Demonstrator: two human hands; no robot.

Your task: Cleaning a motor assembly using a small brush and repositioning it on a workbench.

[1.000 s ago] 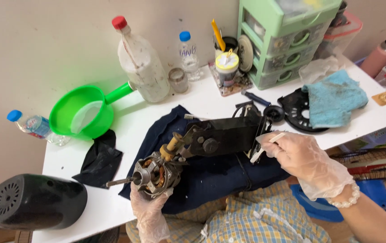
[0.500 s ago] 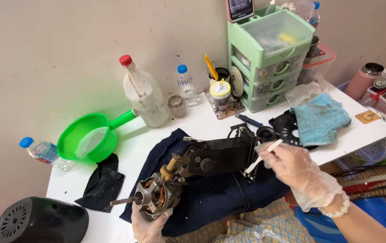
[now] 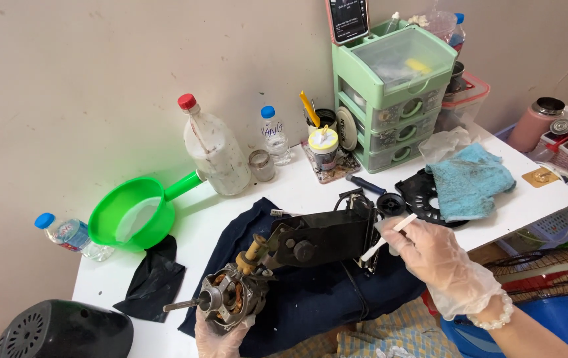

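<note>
A fan motor (image 3: 231, 298) with copper windings and a steel shaft is joined to a black bracket housing (image 3: 320, 240), lying over a dark blue cloth (image 3: 310, 292) on the white table (image 3: 297, 192). My left hand (image 3: 221, 335), in a clear glove, grips the motor from below at the near edge. My right hand (image 3: 440, 258), also gloved, holds a thin white stick (image 3: 387, 238) whose tip points at the right end of the black housing.
A green scoop (image 3: 135, 215), a large cloudy bottle (image 3: 214, 149), two small water bottles (image 3: 274, 136) (image 3: 68, 235), a green drawer unit (image 3: 393, 99), a blue rag (image 3: 469, 180) on a black fan part (image 3: 423, 199), a black motor cover (image 3: 65, 331) and a black cloth (image 3: 151, 282) surround the work.
My view has tilted up toward the wall and drawer unit. The motor and both hands sit lower in view; the right hand still holds the white stick near the housing.
</note>
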